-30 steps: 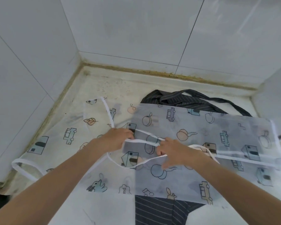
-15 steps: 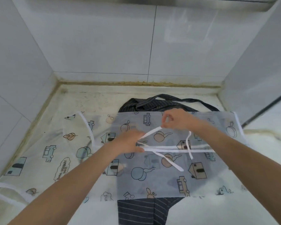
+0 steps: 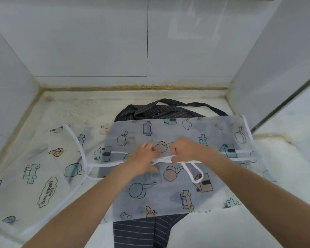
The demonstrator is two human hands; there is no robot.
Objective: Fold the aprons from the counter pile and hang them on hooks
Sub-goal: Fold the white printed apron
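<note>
Both forearms reached forward from the bottom corners and converged over the middle of the counter, wrists nearly level and knuckles facing each other. The left hand lay palm down on the translucent printed apron, its fingers curled loosely and bunched together, their tips pressing the near end of the white tie strap against the fabric. The right hand was closed into a near fist, fingers pinched on the other end of that same short stretch of strap, which ran taut between the two hands. From under the right hand a loop of the strap hung down (slack, curving back on itself) and rested on the apron beside a printed house.

The printed apron lay spread flat across the counter, its right part doubled over into a greyer rectangle, its left part a single layer reaching toward the left wall. A dark striped apron lay beneath it, showing at the near edge and again at the far edge, where its straps curled toward the tiled back wall.
</note>
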